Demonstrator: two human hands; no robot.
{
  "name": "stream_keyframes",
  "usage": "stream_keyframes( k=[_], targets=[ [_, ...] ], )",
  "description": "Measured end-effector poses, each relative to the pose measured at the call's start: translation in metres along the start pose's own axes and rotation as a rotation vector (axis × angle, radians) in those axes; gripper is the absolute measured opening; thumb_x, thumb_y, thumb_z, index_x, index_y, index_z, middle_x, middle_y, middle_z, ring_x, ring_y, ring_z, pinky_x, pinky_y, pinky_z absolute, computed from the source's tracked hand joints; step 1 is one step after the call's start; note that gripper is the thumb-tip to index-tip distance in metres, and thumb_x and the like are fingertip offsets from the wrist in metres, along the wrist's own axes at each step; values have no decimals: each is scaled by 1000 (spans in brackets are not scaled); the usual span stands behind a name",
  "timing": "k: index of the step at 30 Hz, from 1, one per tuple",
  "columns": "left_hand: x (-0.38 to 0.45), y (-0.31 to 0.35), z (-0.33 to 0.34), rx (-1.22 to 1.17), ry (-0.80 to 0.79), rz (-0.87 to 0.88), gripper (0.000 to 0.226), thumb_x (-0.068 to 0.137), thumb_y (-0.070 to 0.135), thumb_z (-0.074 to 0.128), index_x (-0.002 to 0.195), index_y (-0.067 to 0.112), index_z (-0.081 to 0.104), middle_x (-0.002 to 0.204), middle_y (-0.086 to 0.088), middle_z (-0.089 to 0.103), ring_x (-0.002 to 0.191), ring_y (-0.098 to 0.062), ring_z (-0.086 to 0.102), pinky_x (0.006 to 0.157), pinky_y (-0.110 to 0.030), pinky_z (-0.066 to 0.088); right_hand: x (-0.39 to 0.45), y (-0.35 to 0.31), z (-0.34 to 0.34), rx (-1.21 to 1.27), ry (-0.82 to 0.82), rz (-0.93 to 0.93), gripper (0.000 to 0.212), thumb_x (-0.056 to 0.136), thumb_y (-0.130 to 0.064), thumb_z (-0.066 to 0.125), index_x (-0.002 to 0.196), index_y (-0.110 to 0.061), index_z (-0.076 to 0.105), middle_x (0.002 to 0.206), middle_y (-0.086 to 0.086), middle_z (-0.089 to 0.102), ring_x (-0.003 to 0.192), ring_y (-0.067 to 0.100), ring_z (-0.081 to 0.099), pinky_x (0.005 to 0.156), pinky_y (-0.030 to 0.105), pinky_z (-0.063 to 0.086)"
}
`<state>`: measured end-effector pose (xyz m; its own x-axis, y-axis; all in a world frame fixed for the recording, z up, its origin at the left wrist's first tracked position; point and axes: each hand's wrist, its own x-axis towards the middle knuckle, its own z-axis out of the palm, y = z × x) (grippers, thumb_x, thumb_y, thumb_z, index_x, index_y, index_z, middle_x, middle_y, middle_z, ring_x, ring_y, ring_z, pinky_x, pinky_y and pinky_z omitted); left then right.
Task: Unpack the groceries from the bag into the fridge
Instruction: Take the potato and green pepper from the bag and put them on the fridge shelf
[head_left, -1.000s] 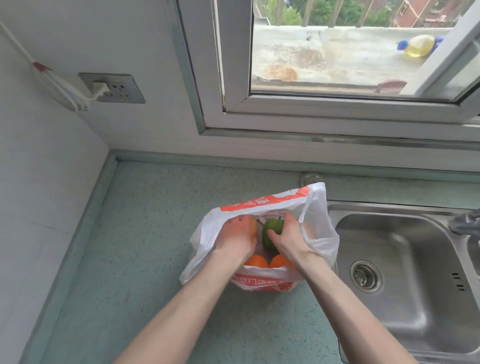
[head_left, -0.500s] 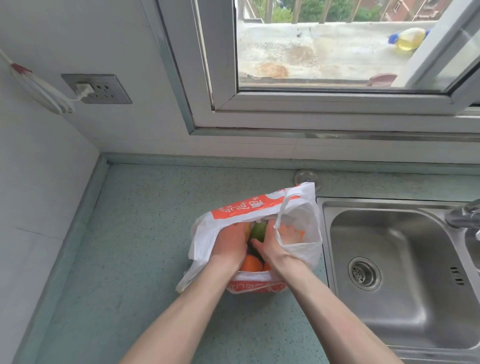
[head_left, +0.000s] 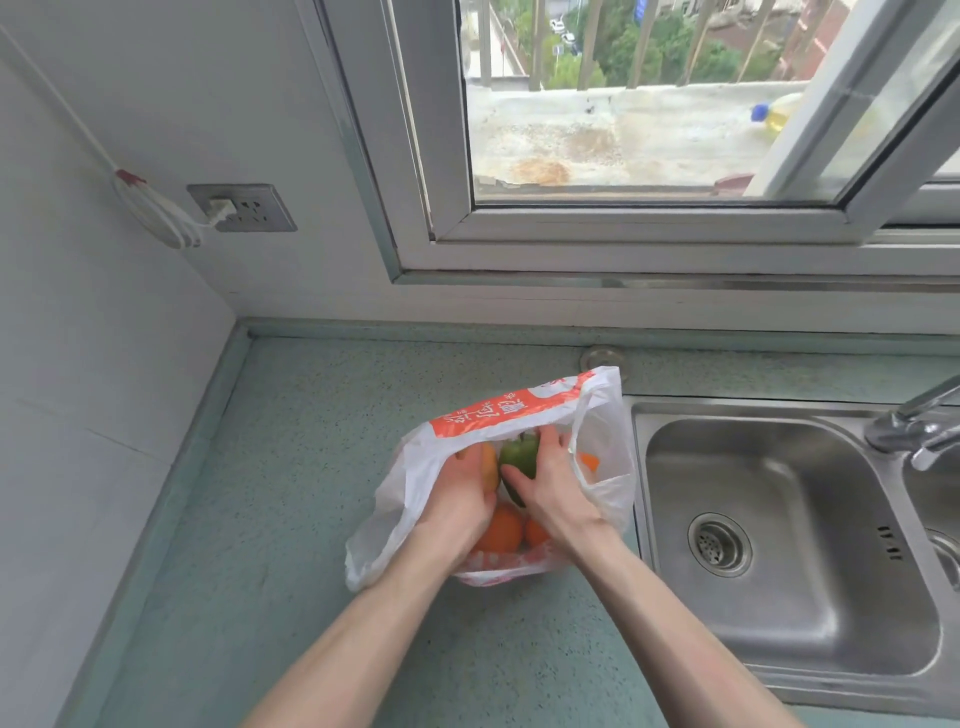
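A white plastic bag with orange print stands open on the green countertop, just left of the sink. Both hands are inside its mouth. My left hand curls round a yellow-orange fruit. My right hand grips a green fruit from the right side. Two oranges lie at the bottom of the bag under my hands. Another orange piece shows through the bag's right side. No fridge is in view.
A steel sink with a drain lies to the right, its tap at the far right. A window is behind the counter. A wall socket with a white cable sits at the left.
Both hands have risen a little inside the bag, bringing the green fruit and the yellow-orange fruit more into sight. My head has tilted upward, showing more of the window.
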<state>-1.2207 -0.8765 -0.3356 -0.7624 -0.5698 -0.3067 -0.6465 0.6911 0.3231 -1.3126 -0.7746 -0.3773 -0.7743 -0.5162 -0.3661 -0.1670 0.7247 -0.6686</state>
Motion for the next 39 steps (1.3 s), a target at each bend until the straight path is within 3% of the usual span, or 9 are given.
stream_keyframes(
  k=[2,5,9,13,18,22,26,30,39],
  targets=[
    [-12,1,-2,-27,33,9,10,96,23,52,105,21,53,101,-4,61,104,-27,62,78,-27,32,-18,-18,-17,-27,32,14,94,72,-65,61,148,-25,24,131,10,48,117,30,53,105,46,44],
    [-27,6,-6,-103,35,-31,47,90,33,62,133,21,47,121,-13,58,114,-35,60,91,-40,48,-32,-22,-29,-74,55,23,84,75,-65,66,138,-16,41,121,7,50,116,27,50,105,42,43],
    [-54,15,-16,-109,37,-66,61,92,42,64,144,27,36,123,-11,48,107,-41,62,88,-44,50,-56,-29,-47,19,4,47,71,81,-52,74,133,-12,45,121,7,63,117,28,60,86,27,42],
    [-84,24,-31,-133,137,-64,64,92,47,63,146,34,32,117,-6,47,102,-36,64,85,-45,55,-81,-33,-59,22,96,-62,85,82,-56,71,149,-15,38,142,6,55,131,25,53,105,35,44],
    [-122,33,-52,-162,245,-31,65,89,52,66,144,37,34,117,2,47,102,-25,64,78,-34,50,-113,-39,-76,148,147,-191,96,78,-56,77,154,-18,33,150,3,48,139,19,45,113,35,41],
    [-148,29,-68,-191,326,11,62,86,59,68,138,42,37,117,8,50,100,-18,64,77,-25,44,-141,-43,-92,228,227,-269,90,73,-63,77,147,-26,42,137,-4,56,127,16,55,105,40,49],
    [-164,16,-83,-316,360,109,69,81,61,72,138,48,35,118,12,51,104,-16,63,85,-31,55,-171,-50,-110,327,315,-302,83,74,-60,80,144,-32,46,125,-9,64,114,9,62,97,27,52],
    [-175,10,-96,-468,366,262,68,80,57,77,134,56,36,117,17,51,107,-10,61,88,-37,59,-203,-51,-124,398,423,-247,71,73,-65,79,132,-40,49,116,-14,66,108,5,63,95,30,54],
    [-187,32,-90,-652,284,555,72,82,45,82,138,54,38,125,15,55,112,-7,62,84,-25,60,-276,-33,-133,514,625,-123,59,77,-66,73,129,-46,51,111,-16,65,103,-5,61,86,20,49]
  ],
)
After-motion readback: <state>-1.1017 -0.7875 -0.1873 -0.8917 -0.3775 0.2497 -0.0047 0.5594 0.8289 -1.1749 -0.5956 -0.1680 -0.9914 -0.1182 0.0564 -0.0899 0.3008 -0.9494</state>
